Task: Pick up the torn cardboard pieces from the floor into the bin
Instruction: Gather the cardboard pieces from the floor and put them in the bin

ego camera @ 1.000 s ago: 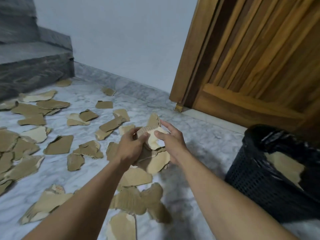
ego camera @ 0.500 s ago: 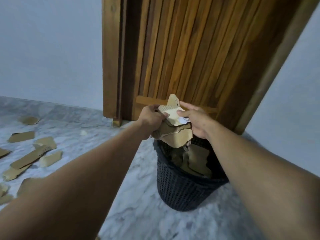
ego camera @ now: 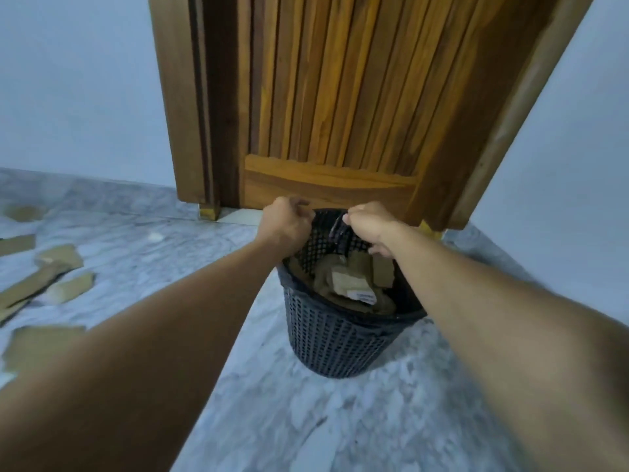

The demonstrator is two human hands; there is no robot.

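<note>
The grey-veined marble floor carries a dark mesh bin, which stands upright directly below the left hand and the right hand. Torn cardboard pieces lie flat on the floor well to the left of the left hand: a long strip with shorter scraps beside it, a large piece nearer the viewer, others at the frame edge. A small white speck lies closer to that hand's left.
</note>
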